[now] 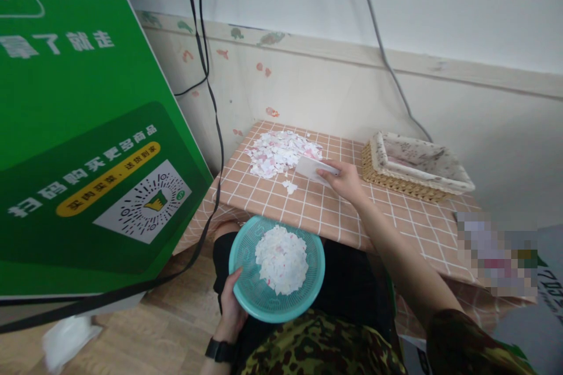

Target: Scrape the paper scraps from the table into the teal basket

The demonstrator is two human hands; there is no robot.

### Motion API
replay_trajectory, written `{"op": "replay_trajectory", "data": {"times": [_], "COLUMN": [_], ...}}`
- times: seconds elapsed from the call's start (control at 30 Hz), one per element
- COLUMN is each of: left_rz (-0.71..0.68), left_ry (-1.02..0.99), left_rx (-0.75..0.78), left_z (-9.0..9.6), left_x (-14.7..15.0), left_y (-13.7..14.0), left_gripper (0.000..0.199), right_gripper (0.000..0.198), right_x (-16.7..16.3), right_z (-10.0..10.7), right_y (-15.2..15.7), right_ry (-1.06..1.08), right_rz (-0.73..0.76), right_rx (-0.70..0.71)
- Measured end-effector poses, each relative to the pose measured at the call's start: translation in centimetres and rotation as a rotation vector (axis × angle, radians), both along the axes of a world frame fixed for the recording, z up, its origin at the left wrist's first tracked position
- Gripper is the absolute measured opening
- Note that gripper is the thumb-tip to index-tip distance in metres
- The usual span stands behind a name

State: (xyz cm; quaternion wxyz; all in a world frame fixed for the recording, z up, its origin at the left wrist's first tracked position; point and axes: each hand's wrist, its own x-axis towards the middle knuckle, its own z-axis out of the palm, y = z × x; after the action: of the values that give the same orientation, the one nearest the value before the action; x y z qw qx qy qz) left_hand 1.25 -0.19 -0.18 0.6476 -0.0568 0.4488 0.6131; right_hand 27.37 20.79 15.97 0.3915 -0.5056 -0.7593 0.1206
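Note:
My left hand point(233, 303) grips the rim of a round teal plastic basket point(241, 246) just below the table's front edge, over my lap. Inside the basket lies a heap of small torn white paper pieces point(282, 259), some with red marks. Over the table, my right hand point(343, 180) is closed on a flat white card point(311, 170). The card's far end meets the near right side of a pile of paper scraps point(281, 151), white and pinkish. A few loose scraps point(289, 187) lie in front of the pile.
A brown checked cloth covers the table point(325, 211). To the right stands a cloth-lined wicker basket point(404, 179). At left, a tall green panel point(88, 99) and a hanging black strap point(219, 129) border the table. A white bag point(68, 340) lies on the floor.

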Motion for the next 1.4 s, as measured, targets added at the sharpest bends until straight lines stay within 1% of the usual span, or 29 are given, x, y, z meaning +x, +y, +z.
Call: {"op": "replay_trajectory", "data": {"times": [0.13,0.27,0.33,0.47,0.6,0.73,0.93,1.17,1.27,1.4], "left_rz": [-0.009,-0.017,-0.017,-0.015,-0.001,0.001,0.001,0.002,0.016,0.003], "left_ry": [-0.002,-0.004,-0.006,-0.015,-0.031,-0.04,-0.021,-0.018,-0.007,-0.014], "left_rx": [-0.011,-0.011,-0.009,0.0,-0.003,-0.012,-0.015,-0.004,-0.003,0.003], "left_z": [0.2,0.4,0.4,0.0,-0.1,-0.1,-0.2,-0.2,-0.2,-0.2], "left_x": [0.0,0.0,0.0,-0.2,-0.2,-0.2,-0.2,-0.1,-0.1,-0.1], "left_y": [0.1,0.0,0.0,-0.1,0.0,0.0,-0.1,-0.1,0.0,0.0], "left_gripper": [0.02,0.022,0.021,0.019,0.015,0.015,0.017,0.019,0.018,0.018], "right_gripper": [0.025,0.024,0.023,0.023,0.025,0.023,0.022,0.023,0.025,0.024], "right_x": [-1.5,-2.3,-2.3,-2.4,-3.2,-3.8,-4.1,-3.8,-4.4,-4.6], "right_z": [-0.2,-0.3,-0.3,-0.5,-0.4,0.2,1.5,3.8,3.9,3.6], "right_y": [-0.1,-0.2,0.1,0.9,1.7,2.3,2.5,2.3,2.6,2.7], "right_ry": [0.021,0.031,0.051,0.063,0.058,0.035,-0.061,-0.243,-0.254,-0.255], "right_rz": [0.054,0.111,0.105,0.043,0.072,0.106,0.162,0.123,0.084,0.104], "right_rx": [0.013,-0.053,-0.064,-0.021,-0.038,-0.046,-0.061,-0.046,-0.023,-0.045]}}
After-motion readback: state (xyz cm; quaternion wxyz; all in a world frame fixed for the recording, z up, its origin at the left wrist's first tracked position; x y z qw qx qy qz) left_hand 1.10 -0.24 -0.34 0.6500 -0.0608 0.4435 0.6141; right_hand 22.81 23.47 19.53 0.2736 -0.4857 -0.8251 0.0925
